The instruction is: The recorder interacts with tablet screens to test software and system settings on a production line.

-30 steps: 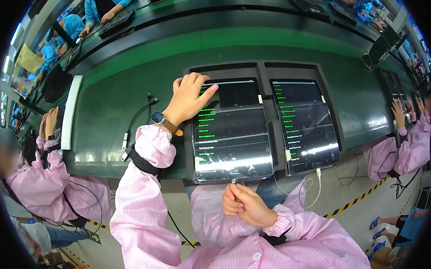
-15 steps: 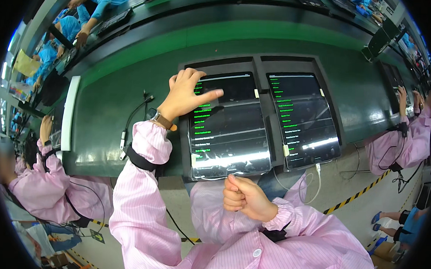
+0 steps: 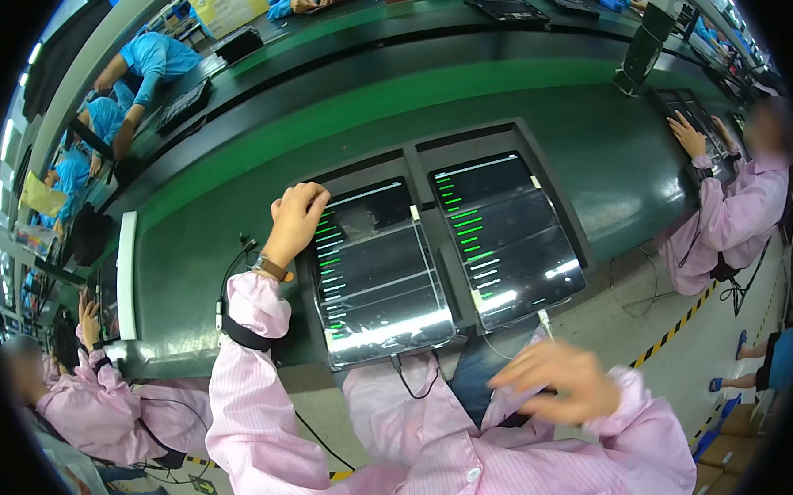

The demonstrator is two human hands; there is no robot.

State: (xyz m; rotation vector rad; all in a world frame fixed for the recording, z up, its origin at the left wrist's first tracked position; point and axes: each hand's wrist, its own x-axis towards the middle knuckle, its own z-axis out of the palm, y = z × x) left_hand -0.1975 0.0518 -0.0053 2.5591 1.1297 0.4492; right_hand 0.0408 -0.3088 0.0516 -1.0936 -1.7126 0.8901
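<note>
A left tablet [image 3: 380, 269] and a right tablet [image 3: 508, 230] lie in a grey holder, screens lit with rows of green and white text. My left hand [image 3: 296, 221] is at the left tablet's upper left edge, fingers loosely bent, with no object visible in it. Whether its fingertips touch the screen is hard to tell. A black cable [image 3: 418, 395] runs into the left tablet's near edge. My right hand [image 3: 563, 383], blurred, hovers in front of the bench below the right tablet, fingers stretched out and holding nothing visible. Beside it, a white cable [image 3: 544, 323] joins the right tablet's near edge.
The holder sits on a green bench mat [image 3: 586, 158]. Left of it lie a thin cable [image 3: 221, 315] and a white bar [image 3: 127, 276]. Co-workers in pink sit at both sides, one with a hand [image 3: 686, 134] over a device. Others in blue work across the bench.
My left hand has drawn back from over the screen, its fingers now bent. My right hand has moved right from the left tablet's near edge and opened. The view has shifted.
</note>
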